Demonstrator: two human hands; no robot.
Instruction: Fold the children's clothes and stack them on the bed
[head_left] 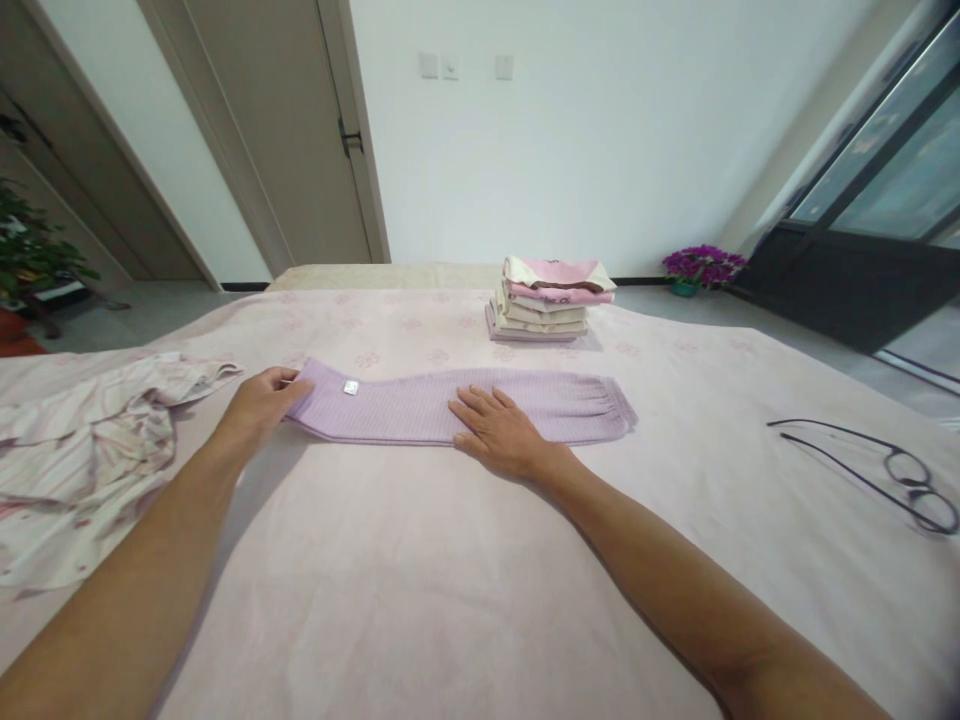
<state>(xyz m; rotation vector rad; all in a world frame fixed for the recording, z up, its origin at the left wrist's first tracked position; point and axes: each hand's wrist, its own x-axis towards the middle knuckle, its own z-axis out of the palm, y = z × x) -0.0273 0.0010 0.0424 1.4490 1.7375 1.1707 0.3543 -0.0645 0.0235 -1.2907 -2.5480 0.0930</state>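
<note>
A pair of lilac ribbed pants (405, 405), folded lengthwise, lies across the bed or table in front of me. Its gathered cuffs point right, and a small white tag (351, 387) shows near the left end. My left hand (266, 400) pinches that left end between thumb and fingers and lifts it slightly off the cloth. Flat on the middle of the pants rests my right hand (495, 430), fingers stretched out and holding nothing.
Behind the pants stands a stack of folded clothes (547, 305), pink on top. Crumpled striped clothing (90, 450) lies at the left. Eyeglasses (911, 483) sit at the right on the pale pink cover (450, 580). Purple flowers (701, 268) stand on the floor beyond.
</note>
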